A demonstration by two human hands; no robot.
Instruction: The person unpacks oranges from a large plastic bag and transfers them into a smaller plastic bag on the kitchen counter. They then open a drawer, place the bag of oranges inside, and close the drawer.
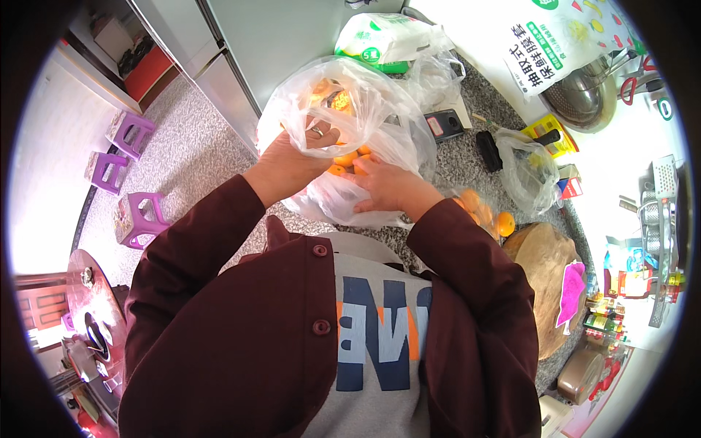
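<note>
A large translucent plastic bag [405,131] stands on the speckled countertop before me, with several small orange citrus fruits [346,159] and a brightly printed packet [340,101] inside. At its left side my left hand [298,159] grips the bag's rim, its fingers curled over the film; a ring is on one finger. My right hand [386,183] reaches into the opening, its fingertips against an orange fruit; whether they grip it I cannot tell. Beside my right sleeve lie more orange fruits in a clear bag [475,207], and a single orange fruit [505,224] rests next to them.
A round wooden chopping block [539,274] carries a pink cloth [571,293]. Beyond the big bag are a white-and-green package [386,38], a dark phone-like device [444,126] and another thin plastic bag [528,172]. Purple stools [139,219] stand on the floor at left.
</note>
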